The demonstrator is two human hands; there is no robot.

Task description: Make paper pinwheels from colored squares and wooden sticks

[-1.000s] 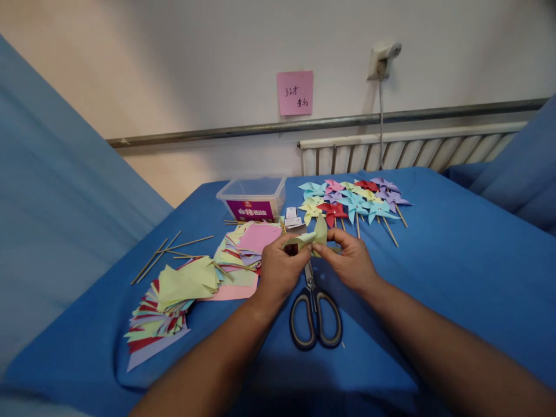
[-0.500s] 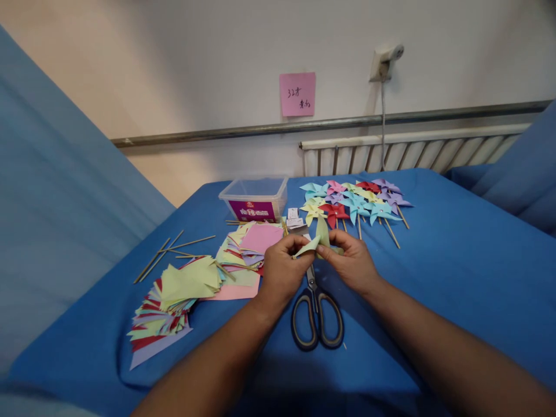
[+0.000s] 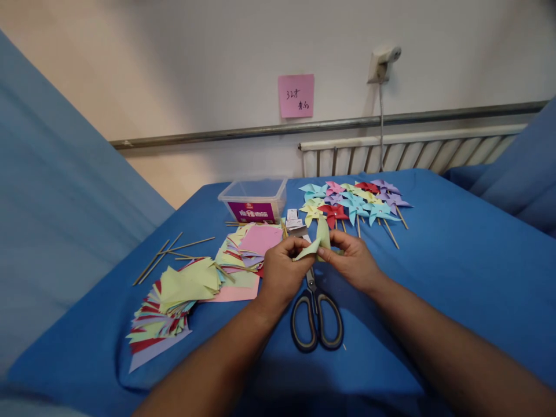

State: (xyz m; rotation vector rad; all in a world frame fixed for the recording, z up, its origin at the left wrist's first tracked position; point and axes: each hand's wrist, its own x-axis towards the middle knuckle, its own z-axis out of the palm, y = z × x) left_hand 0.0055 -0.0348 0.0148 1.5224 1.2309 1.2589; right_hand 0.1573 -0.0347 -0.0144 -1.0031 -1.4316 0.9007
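A pale green paper pinwheel (image 3: 322, 234), its blades partly folded inward, is held up between both hands above the scissors. My left hand (image 3: 282, 266) pinches its left side between thumb and fingers. On the other side my right hand (image 3: 351, 260) is closed on it, the thumb pressing near the middle. Dark-handled scissors (image 3: 317, 318) lie beneath on the blue cloth, blades pointing away and partly hidden by the hands. Finished pinwheels (image 3: 356, 202) on sticks, in several colours, rest beyond my right hand.
Left of my hands lie fanned cut papers (image 3: 165, 313) and a stack of coloured squares (image 3: 260, 238). Thin wooden sticks (image 3: 158, 255) are scattered farther left. A clear plastic box (image 3: 254, 200) and small white boxes (image 3: 293, 219) stand behind, near the wall with a radiator (image 3: 417, 153).
Both hands stay nearly in place. The left blade of the pale green paper has been brought slightly closer to the middle, under the right thumb.
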